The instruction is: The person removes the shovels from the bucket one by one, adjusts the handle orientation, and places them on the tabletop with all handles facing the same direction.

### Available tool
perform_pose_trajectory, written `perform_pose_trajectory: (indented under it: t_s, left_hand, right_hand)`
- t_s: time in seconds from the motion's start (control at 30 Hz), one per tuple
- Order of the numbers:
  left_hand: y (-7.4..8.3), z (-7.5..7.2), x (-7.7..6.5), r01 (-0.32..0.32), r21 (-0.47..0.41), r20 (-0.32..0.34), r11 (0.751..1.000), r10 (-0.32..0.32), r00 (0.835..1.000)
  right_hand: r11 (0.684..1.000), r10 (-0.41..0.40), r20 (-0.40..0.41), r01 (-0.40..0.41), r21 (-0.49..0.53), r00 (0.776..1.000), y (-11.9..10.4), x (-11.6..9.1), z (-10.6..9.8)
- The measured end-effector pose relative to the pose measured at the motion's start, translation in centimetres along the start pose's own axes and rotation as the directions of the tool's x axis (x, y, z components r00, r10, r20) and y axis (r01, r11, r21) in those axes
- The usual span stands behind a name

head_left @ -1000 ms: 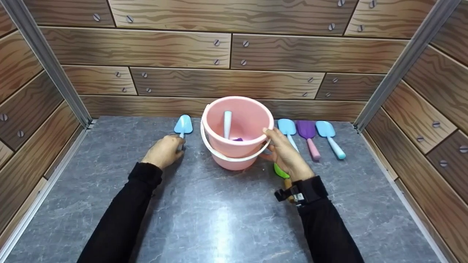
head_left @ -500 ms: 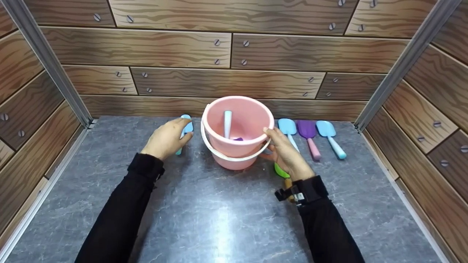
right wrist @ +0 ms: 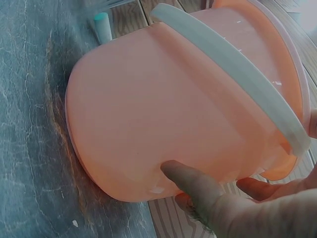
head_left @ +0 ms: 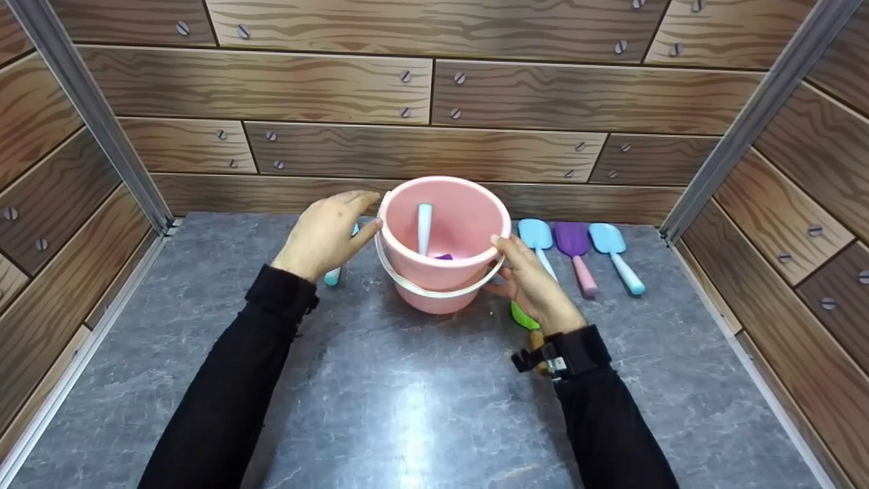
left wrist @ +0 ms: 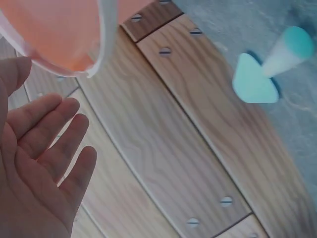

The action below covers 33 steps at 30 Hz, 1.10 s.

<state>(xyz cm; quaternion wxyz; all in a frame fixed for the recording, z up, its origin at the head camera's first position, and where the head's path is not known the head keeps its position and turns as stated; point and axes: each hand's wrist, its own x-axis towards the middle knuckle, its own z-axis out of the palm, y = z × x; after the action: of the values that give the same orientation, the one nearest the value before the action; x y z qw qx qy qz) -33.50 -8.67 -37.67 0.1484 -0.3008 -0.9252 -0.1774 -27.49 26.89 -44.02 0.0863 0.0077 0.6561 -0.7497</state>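
A pink bucket (head_left: 438,275) with a white handle stands upright on the grey surface, a light blue stick-like handle (head_left: 424,229) and a bit of purple showing inside. My right hand (head_left: 540,288) holds its right side, thumb on the rim, other fingers against the outer wall. By the left rim is my left hand (head_left: 322,234), fingers extended and nothing in them; whether the thumb touches the rim is unclear. Behind that hand lies a small light blue toy shovel (left wrist: 255,82), mostly hidden in the head view.
Right of the bucket lie a blue toy shovel (head_left: 535,234), a purple one with a pink handle (head_left: 571,239) and another blue one (head_left: 607,239). A green tool (head_left: 524,318) is partly under my right wrist. Wood-patterned walls (head_left: 339,153) enclose the back and sides.
My left hand has let go of the small blue shovel, leaving it on the surface, and moved up and right to the bucket's rim. The right hand stays on the bucket.
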Motion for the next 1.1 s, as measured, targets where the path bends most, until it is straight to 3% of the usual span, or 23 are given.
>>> perform_pose_trajectory:
  t_s: [0.2, 0.6, 1.1]
  left_hand:
    - [1.8, -0.3, 1.1, -0.057, -0.007, -0.006, 0.998, 0.057, 0.998]
    - [4.6, -0.3, 2.9, -0.077, -0.036, 0.134, 0.996, 0.081, 0.988]
    - [6.8, 1.9, 4.5, -0.144, 0.034, 0.261, 0.989, 0.130, 0.957]
  right_hand:
    - [1.000, 0.008, -0.011, -0.008, 0.011, 1.000, 0.0, 0.1, 0.0]
    - [1.000, -0.002, -0.003, 0.002, 0.016, 1.000, 0.0, 0.1, 0.1]
    - [1.000, -0.008, 0.009, 0.008, -0.001, 1.000, -0.1, -0.2, 0.1]
